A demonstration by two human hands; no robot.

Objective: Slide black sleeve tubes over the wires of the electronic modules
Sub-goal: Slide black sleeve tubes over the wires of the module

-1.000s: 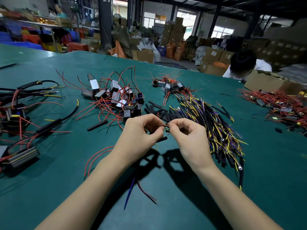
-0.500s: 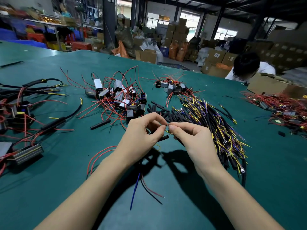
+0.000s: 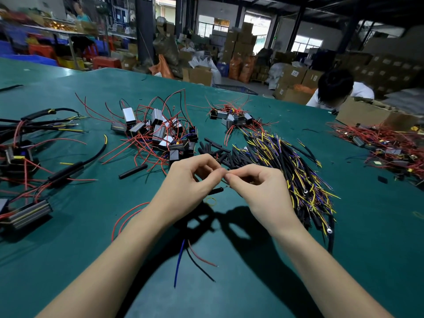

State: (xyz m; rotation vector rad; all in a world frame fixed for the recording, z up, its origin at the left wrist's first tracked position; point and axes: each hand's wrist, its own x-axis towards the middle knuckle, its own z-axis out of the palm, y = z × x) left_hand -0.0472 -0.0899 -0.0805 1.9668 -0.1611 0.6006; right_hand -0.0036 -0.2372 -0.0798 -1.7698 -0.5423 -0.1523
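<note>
Hands at table centre: left hand (image 3: 190, 180) and right hand (image 3: 257, 187) pinch thin wire ends fingertip to fingertip; black sleeve tube (image 3: 215, 191) hangs just beneath. Advice: twist strands tight, align with tube mouth, feed straight. Spare tubes (image 3: 215, 150) near far side.

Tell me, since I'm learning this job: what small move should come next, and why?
Probably feed the wire tips into the sleeve's open end. The left hand holds the sleeve, the right hand pinches fine wire ends right beside it, and the blue wire hanging below is bare.
</note>
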